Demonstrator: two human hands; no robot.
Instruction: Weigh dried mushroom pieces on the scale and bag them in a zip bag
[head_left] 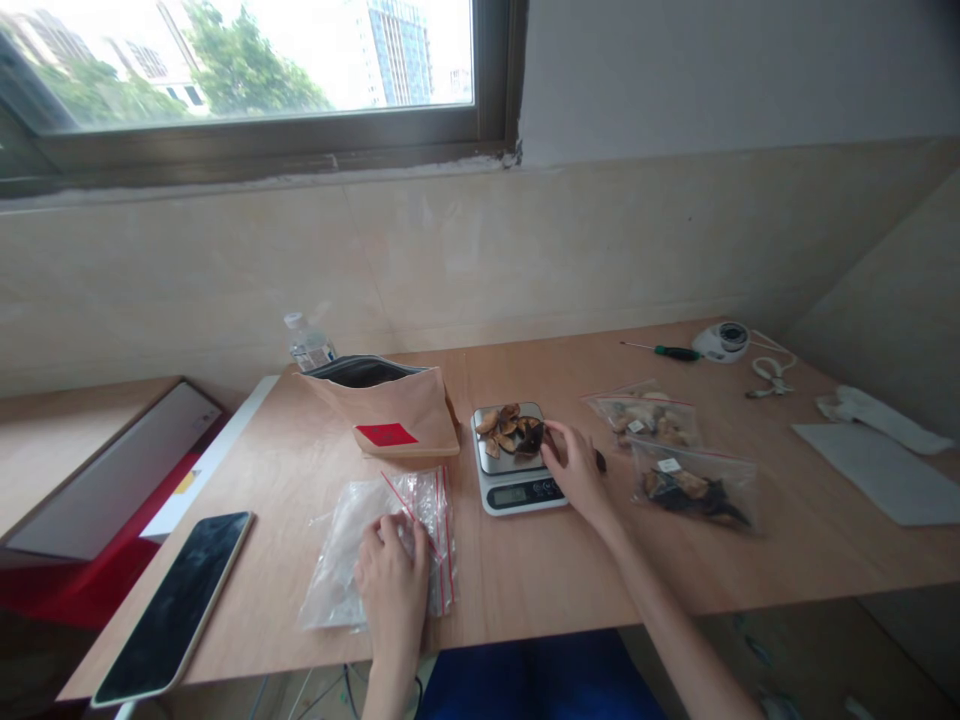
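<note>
My right hand reaches over the right side of a small digital kitchen scale. Its thumb and fingers close on a dark dried piece at the edge of the pan. Beside that piece, a small pile of brown dried slices lies on the metal pan. The display is too small to read. My left hand has its fingers curled on clear zip-lock bags with red seal lines, lying on the table. Behind these bags stands an open brown kraft pouch with a red label.
Two filled zip-lock bags lie right of the scale. Farther right are a screwdriver, a white dome camera with its cable, and a grey-white sheet. A phone lies at left; a plastic bottle stands behind the pouch.
</note>
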